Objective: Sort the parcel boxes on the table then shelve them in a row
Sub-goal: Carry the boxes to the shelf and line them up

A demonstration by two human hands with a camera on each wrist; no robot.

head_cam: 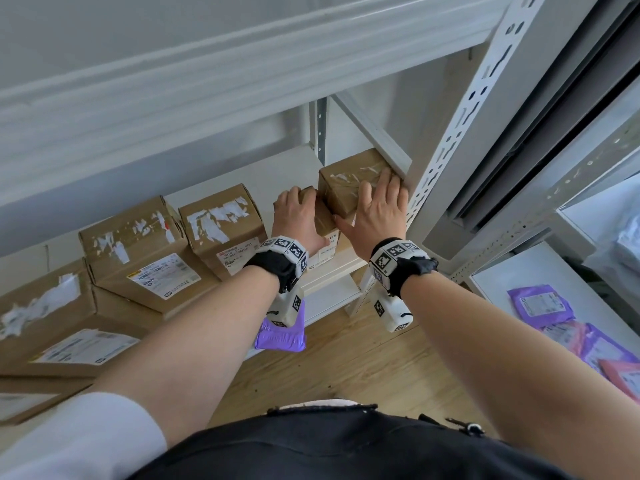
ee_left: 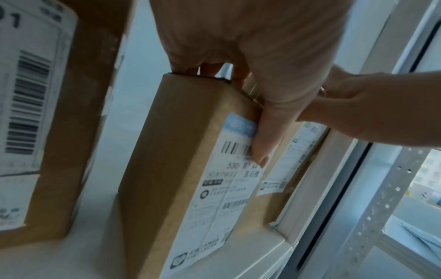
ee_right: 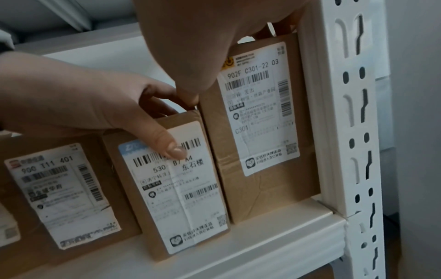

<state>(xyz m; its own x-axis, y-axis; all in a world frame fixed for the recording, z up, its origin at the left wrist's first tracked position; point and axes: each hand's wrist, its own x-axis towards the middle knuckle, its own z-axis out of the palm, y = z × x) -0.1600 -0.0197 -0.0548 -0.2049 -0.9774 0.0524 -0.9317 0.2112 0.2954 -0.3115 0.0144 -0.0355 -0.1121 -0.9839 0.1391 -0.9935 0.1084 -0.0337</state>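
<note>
Brown parcel boxes stand in a row on the white shelf (head_cam: 334,271). My left hand (head_cam: 308,216) grips the small labelled box (head_cam: 325,226), fingers curled over its top and the thumb (ee_left: 261,145) on the front label; the same small box (ee_right: 179,188) shows in the right wrist view. My right hand (head_cam: 369,202) rests flat on top of the taller taped box (head_cam: 349,181) at the row's right end, against the shelf post (head_cam: 464,140). That taller box (ee_right: 262,122) stands upright with its label facing out. The two boxes touch side by side.
To the left stand a medium box (head_cam: 221,226), a wider box (head_cam: 138,251) and a large box (head_cam: 52,323). The upper shelf beam (head_cam: 207,84) hangs overhead. Purple mailers (head_cam: 540,303) lie on a white surface at right, one purple mailer (head_cam: 280,336) below.
</note>
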